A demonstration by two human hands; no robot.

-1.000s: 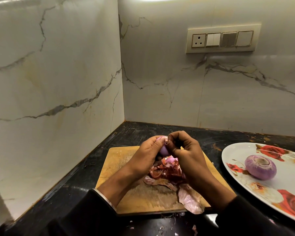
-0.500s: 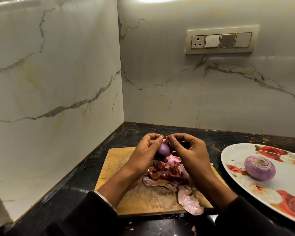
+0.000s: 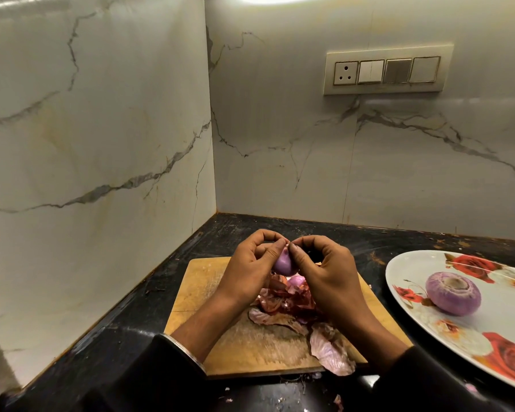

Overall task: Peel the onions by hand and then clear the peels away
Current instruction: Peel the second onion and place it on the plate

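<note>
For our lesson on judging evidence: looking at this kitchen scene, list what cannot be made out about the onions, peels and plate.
- Small onion, head view: mostly covered by the left hand and right hand; how much skin remains is unclear.
- Peels: the pile's middle lies under the wrists.
- Plate: its right part is cut off by the frame edge.
- Peeled onion on the plate: underside unseen.
</note>
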